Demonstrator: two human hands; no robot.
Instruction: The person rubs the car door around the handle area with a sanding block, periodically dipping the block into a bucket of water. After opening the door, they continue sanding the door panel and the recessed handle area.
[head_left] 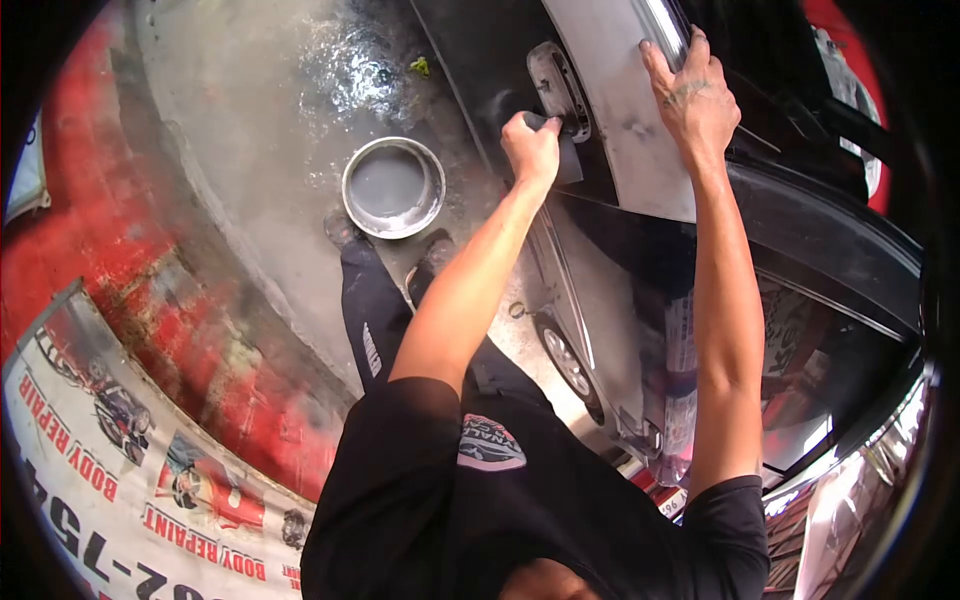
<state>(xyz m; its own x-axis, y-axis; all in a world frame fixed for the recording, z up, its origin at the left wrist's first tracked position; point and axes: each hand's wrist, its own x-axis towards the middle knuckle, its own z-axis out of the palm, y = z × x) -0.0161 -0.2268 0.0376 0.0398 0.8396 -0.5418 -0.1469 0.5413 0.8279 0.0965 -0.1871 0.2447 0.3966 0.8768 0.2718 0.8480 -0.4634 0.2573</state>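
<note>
My left hand [532, 148] is clamped on a sanding block [568, 160] against the car panel [620, 120]; right hand [693, 98], fingers apart, braces the panel's upper edge; I keep the block flat.

banner, white with red lettering and car pictures [130, 470]: "body repair", "body repaint", partly cut large digits "75" and "62-"
black shirt's chest emblem [488, 445]: lettering too small and upside down to read
dark car panel reflection [680, 350]: blurred marks, unreadable
</note>
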